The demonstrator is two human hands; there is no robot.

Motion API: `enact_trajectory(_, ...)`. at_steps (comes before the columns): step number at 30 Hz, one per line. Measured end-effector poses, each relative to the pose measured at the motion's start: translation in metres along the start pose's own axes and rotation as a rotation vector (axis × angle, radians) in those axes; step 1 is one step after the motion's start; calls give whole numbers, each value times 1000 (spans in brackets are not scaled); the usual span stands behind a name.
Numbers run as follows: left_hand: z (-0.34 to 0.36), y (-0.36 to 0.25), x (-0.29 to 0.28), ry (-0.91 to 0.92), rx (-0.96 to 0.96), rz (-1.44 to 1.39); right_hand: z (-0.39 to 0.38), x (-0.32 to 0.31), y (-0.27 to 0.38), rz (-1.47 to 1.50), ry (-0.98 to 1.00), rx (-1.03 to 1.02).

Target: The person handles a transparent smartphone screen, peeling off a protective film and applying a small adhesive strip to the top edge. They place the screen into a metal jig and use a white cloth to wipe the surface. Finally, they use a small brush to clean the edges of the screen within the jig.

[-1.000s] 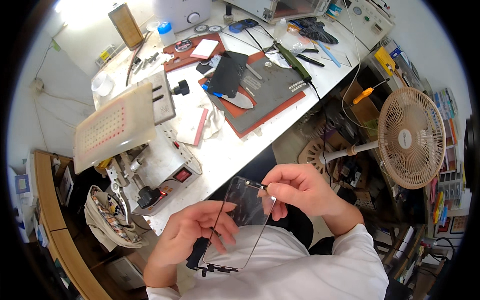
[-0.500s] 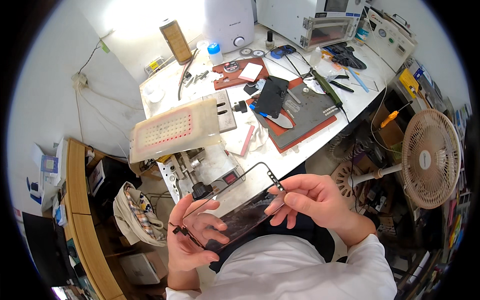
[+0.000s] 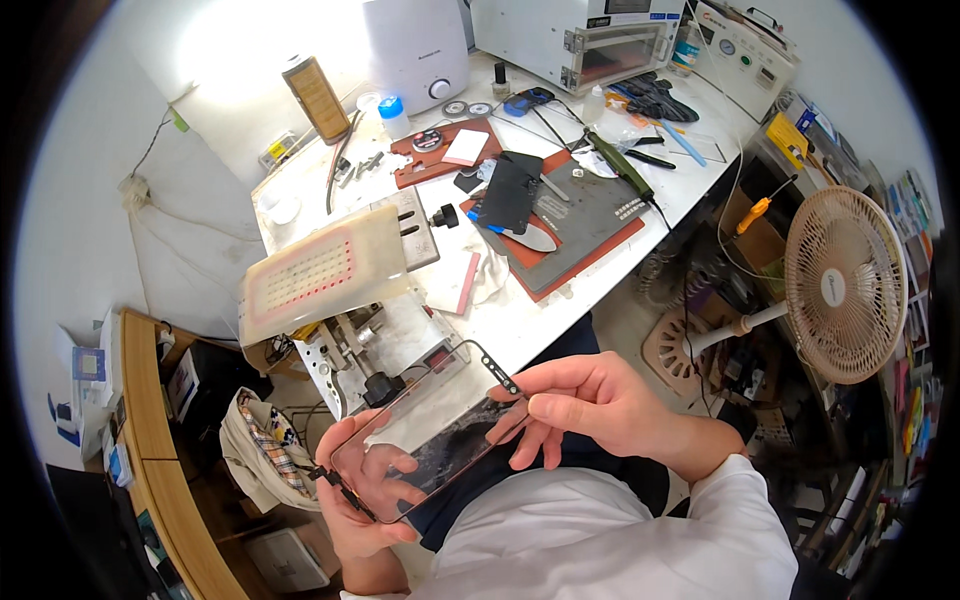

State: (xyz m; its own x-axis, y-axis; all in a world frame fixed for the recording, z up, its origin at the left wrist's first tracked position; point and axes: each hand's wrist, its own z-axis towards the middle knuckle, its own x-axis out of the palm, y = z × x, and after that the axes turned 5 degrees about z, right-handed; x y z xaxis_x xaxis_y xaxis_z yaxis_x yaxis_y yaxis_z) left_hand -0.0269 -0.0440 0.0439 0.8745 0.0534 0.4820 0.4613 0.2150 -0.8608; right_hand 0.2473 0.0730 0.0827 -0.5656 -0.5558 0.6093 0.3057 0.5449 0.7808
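Observation:
A see-through phone screen glass (image 3: pixel 425 445) with a thin dark rim is held tilted above my lap, between both hands. My left hand (image 3: pixel 352 520) grips its left end, where a small black part sticks out; its fingers show through the pane from behind. At the right end, my right hand (image 3: pixel 590 400) pinches the edge beside a black strip with small holes (image 3: pixel 497 373). Just beyond the glass stands a metal clamp stand (image 3: pixel 350 345) with a black knob, below a cream plate (image 3: pixel 325 270) with rows of holes.
On the white bench (image 3: pixel 545 318) lie a grey mat (image 3: pixel 590 225), a dark phone-shaped panel (image 3: pixel 510 190), a green-handled tool (image 3: pixel 617 163) and a pink-edged block (image 3: pixel 468 280). A white cabinet machine (image 3: pixel 530 45) stands behind. To the right is a fan (image 3: pixel 845 285).
Both hands have shifted left with the glass, and its pane now shows more openly toward me. The whole view has swung a little, so the bench things sit further left and higher.

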Motion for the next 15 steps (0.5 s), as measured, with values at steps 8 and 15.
enact_trajectory(8, -10, -4, 12, -107, -2, 136, 2, -3, 1, -41, -1, 5)
enact_trajectory(15, -15, -10, 19, -27, -38, 269, 8, -6, -6, -1, -77, 20)
